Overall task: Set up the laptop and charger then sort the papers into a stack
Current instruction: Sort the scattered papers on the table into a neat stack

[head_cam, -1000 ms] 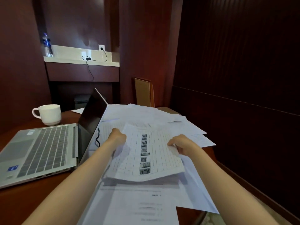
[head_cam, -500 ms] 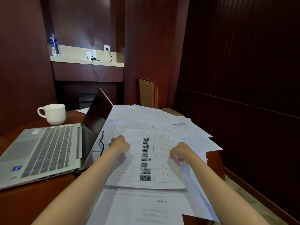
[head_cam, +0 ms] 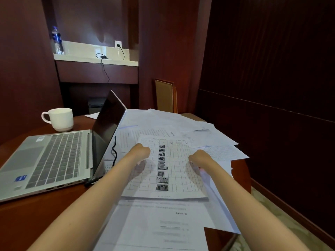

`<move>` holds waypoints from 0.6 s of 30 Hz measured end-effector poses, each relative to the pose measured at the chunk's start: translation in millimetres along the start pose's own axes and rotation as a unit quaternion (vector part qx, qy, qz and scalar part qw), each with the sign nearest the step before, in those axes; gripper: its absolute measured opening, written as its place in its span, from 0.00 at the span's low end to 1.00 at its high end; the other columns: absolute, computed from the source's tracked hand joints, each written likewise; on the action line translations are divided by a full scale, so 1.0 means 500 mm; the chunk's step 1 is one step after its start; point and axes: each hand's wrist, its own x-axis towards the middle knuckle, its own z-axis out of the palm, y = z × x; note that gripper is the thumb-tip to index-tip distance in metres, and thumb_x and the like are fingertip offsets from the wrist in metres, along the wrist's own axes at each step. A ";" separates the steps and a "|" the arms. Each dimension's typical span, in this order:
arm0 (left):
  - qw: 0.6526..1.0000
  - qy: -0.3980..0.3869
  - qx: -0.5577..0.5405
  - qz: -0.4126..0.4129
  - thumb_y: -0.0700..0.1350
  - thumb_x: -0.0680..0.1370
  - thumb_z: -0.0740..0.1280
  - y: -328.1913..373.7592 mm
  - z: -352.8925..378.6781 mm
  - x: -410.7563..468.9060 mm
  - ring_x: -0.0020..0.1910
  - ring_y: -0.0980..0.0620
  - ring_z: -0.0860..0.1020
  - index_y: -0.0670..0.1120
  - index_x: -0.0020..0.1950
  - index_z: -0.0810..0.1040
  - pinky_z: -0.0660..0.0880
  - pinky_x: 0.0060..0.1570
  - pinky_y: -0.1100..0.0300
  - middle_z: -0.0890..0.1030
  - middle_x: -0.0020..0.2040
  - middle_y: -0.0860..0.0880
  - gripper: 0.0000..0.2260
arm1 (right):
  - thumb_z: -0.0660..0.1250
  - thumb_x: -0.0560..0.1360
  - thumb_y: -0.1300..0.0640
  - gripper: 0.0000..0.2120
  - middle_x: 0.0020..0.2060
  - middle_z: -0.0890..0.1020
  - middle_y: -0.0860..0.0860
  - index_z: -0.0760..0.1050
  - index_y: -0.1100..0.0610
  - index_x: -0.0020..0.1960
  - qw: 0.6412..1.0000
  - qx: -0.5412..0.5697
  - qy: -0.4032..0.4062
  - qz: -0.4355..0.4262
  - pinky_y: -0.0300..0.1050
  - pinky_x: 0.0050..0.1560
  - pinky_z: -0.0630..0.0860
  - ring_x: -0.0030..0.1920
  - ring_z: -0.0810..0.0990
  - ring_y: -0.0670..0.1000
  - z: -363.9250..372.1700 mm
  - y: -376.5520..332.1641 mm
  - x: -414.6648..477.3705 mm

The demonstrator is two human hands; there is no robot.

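A water bottle stands at the far left end of a pale wall shelf. Further along the shelf, a black adapter has its lead plugged into a wall socket. On the wooden table a white cup sits just behind the open silver laptop, whose screen is dark. A black charger cable snakes down behind the laptop's hinge to its near right corner.

The left hand lies on the left part of a printed sheet, which has a grid and a column of small photographs. The hand's fingers are curled tight. A pinkish shadow shows through the paper just below the knuckles, so the fingers appear to be under the sheet, gripping it. The sheet lies between the two hands, low over the other loose papers that are spread across the table.

The right hand is at the sheet's right edge. Its fingers are also curled closed and pinch that edge, with the fingertips hidden behind the knuckles. A padded chair back stands beyond the papers against the dark panelled wall.
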 end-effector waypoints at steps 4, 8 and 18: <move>0.999 0.002 -0.037 0.031 0.35 0.78 0.57 -0.010 0.004 0.003 0.42 0.52 0.66 0.40 0.76 0.51 0.65 0.45 0.60 0.61 0.73 0.40 0.28 | 0.58 0.75 0.66 0.17 0.29 0.65 0.52 0.60 0.56 0.30 1.000 -0.003 -0.003 0.018 0.40 0.28 0.61 0.30 0.64 0.50 -0.001 -0.004 0.000; 0.999 -0.010 0.001 0.034 0.38 0.77 0.59 -0.014 0.012 0.009 0.64 0.46 0.67 0.46 0.78 0.48 0.66 0.61 0.54 0.52 0.76 0.41 0.32 | 0.59 0.76 0.63 0.14 0.23 0.70 0.51 0.62 0.56 0.33 0.999 0.045 -0.010 0.014 0.34 0.24 0.64 0.27 0.65 0.48 -0.013 0.000 -0.002; 0.885 -0.283 0.310 0.203 0.64 0.71 0.67 0.021 0.058 -0.079 0.77 0.48 0.42 0.59 0.76 0.43 0.48 0.75 0.46 0.39 0.77 0.50 0.43 | 0.63 0.75 0.63 0.12 0.50 0.70 0.58 0.65 0.59 0.57 0.973 0.215 -0.052 0.071 0.48 0.46 0.72 0.49 0.70 0.55 -0.052 -0.003 -0.036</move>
